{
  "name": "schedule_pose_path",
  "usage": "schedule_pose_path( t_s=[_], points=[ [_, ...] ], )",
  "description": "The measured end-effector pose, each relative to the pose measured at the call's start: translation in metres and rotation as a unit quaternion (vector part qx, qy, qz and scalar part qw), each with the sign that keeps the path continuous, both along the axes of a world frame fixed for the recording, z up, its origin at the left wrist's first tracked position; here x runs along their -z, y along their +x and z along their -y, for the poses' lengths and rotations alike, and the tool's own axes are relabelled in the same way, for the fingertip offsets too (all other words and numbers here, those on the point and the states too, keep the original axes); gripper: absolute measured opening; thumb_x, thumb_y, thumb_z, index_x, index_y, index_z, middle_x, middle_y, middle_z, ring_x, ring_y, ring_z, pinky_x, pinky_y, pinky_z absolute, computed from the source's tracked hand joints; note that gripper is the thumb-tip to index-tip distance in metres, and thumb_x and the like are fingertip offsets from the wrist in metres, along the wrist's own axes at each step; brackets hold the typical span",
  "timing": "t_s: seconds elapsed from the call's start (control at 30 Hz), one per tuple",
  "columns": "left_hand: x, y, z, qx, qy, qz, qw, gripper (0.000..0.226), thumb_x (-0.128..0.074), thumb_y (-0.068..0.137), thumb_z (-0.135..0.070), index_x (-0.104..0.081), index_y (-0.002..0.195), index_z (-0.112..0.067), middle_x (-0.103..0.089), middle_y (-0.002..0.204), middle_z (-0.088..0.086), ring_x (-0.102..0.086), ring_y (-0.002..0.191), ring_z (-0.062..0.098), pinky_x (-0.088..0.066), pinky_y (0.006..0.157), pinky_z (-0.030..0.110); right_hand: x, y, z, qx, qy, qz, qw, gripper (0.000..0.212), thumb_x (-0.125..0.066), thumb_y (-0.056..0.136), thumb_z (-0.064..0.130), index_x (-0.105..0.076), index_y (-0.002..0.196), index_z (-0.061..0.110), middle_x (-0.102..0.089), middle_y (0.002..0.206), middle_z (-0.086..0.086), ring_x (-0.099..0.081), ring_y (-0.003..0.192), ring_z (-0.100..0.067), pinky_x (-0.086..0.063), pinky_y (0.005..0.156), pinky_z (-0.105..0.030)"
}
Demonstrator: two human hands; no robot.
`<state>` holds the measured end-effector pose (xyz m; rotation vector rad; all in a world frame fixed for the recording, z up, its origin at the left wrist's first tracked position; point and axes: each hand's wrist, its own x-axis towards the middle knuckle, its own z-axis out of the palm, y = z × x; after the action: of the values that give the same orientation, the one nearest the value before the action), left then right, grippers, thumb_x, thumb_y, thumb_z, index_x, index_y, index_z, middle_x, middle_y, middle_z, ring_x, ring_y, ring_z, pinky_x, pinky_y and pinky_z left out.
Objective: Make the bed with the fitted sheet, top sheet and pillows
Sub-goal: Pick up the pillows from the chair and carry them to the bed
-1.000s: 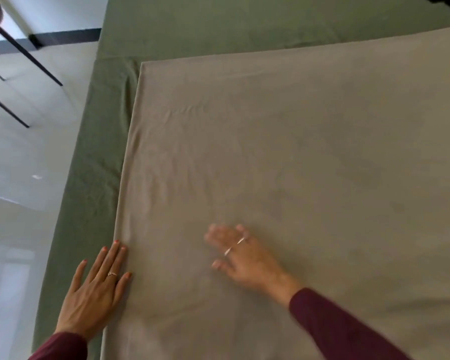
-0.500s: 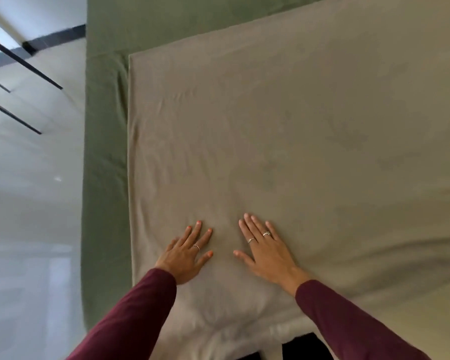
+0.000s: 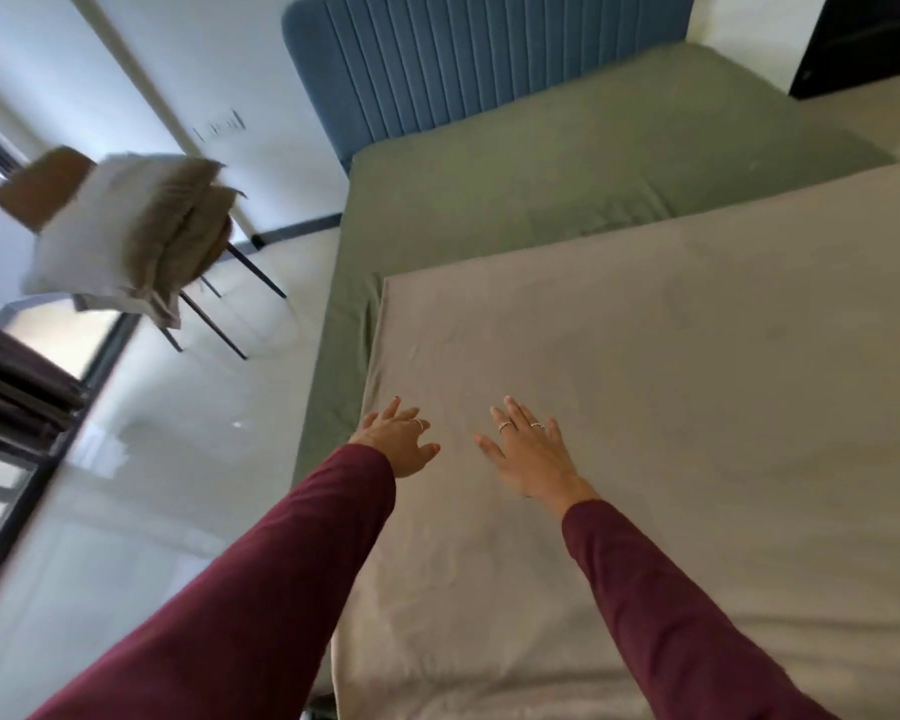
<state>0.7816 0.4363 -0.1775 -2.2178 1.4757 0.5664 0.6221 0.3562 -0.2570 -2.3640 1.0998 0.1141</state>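
Observation:
A beige top sheet (image 3: 671, 366) lies flat over most of the bed, its upper edge short of the head end. Beneath it the green fitted sheet (image 3: 567, 163) shows at the head and along the left side. My left hand (image 3: 398, 439) rests flat with straight fingers near the top sheet's left edge. My right hand (image 3: 528, 449) lies flat on the top sheet beside it, fingers spread. Two pillows (image 3: 126, 236), one white and one beige, are stacked on a chair to the left of the bed.
A blue ribbed headboard (image 3: 463, 59) stands at the far end. The chair (image 3: 37, 184) has thin dark legs on the glossy white floor (image 3: 188, 459). A dark frame and curtain (image 3: 17, 392) are at the left. A dark cabinet (image 3: 863, 39) stands at the top right.
Both hands have slid forward up the top sheet, the left one moving toward its left edge. My view has lifted, bringing the headboard, chair and pillows into sight.

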Motion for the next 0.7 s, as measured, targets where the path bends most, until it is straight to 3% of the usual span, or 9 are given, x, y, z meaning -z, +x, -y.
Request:
schedule_pose_path(
  t_s=[0.17,0.27,0.4,0.47,0.7],
  points=[
    [-0.073,-0.033,0.010,-0.041,-0.040,0.011,0.998,0.058,-0.034,0.099,-0.048,-0.023,0.151,-0.023,-0.010,0.160,-0.003,0.003,0.147,0.021,-0.006,0.119,0.043,-0.045,-0.007,0.009,0.054,-0.002,0.034,0.998,0.066,-0.019,0.100,0.053,-0.015,0.153,0.014,-0.002,0.161,-0.004,-0.003,0.148,-0.015,-0.004,0.118,-0.047],
    [-0.092,-0.059,0.012,-0.056,-0.055,0.001,0.997,0.063,-0.034,0.098,-0.050,-0.015,0.152,-0.022,-0.007,0.160,-0.001,0.003,0.147,0.023,-0.006,0.119,0.042,-0.060,-0.005,-0.001,0.147,0.038,0.071,0.986,0.066,-0.021,0.100,0.052,-0.022,0.151,0.010,-0.011,0.160,-0.007,-0.011,0.148,-0.018,-0.008,0.116,-0.049],
    [-0.105,-0.089,0.027,-0.016,-0.082,-0.008,0.996,0.065,-0.034,0.098,-0.050,-0.010,0.153,-0.024,-0.002,0.160,0.000,0.005,0.147,0.022,-0.003,0.120,0.042,-0.083,0.010,-0.032,0.374,0.217,0.165,0.886,0.060,-0.027,0.099,0.048,-0.040,0.140,0.004,-0.039,0.147,-0.015,-0.038,0.135,-0.030,-0.029,0.110,-0.048],
    [-0.116,-0.095,0.036,0.009,-0.105,-0.008,0.994,0.062,-0.032,0.099,-0.047,-0.011,0.153,-0.024,-0.002,0.160,0.000,0.006,0.147,0.022,-0.002,0.120,0.043,-0.098,0.021,-0.044,0.376,0.287,0.187,0.861,0.060,-0.027,0.100,0.045,-0.033,0.143,0.004,-0.036,0.147,-0.016,-0.036,0.135,-0.033,-0.029,0.110,-0.047],
    [-0.163,-0.067,0.030,0.010,-0.166,0.041,0.985,0.055,-0.030,0.102,-0.038,-0.011,0.152,-0.028,-0.002,0.160,-0.006,0.005,0.147,0.019,-0.005,0.118,0.043,-0.128,0.044,-0.044,0.303,0.164,0.108,0.933,0.062,-0.022,0.101,0.045,-0.024,0.149,0.005,-0.020,0.157,-0.015,-0.021,0.144,-0.025,-0.018,0.115,-0.046]
  ],
)
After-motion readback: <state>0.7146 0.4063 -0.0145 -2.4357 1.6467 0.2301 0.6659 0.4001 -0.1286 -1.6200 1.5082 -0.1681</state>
